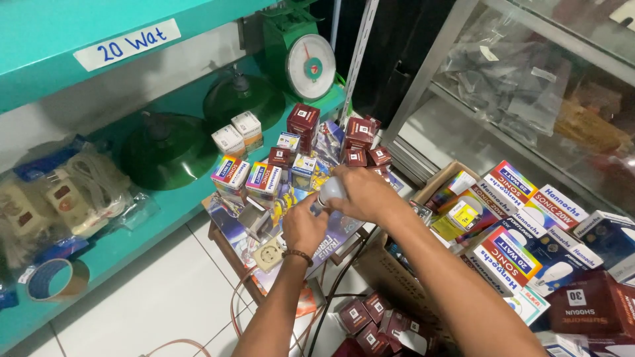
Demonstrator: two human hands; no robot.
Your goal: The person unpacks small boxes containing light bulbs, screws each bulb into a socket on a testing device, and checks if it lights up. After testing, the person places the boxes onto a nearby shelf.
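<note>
Both hands around bulb (fingers curled)

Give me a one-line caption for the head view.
Both hands, left hand and right hand, grip a white light bulb above a low table crowded with small boxes.

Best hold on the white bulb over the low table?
Probably the round white bulb dome, cupped from the right and above, as the right hand has it. The dome is the widest, smoothest part; its narrow base points down-left into the left hand fingers, so that end is taken.
</note>
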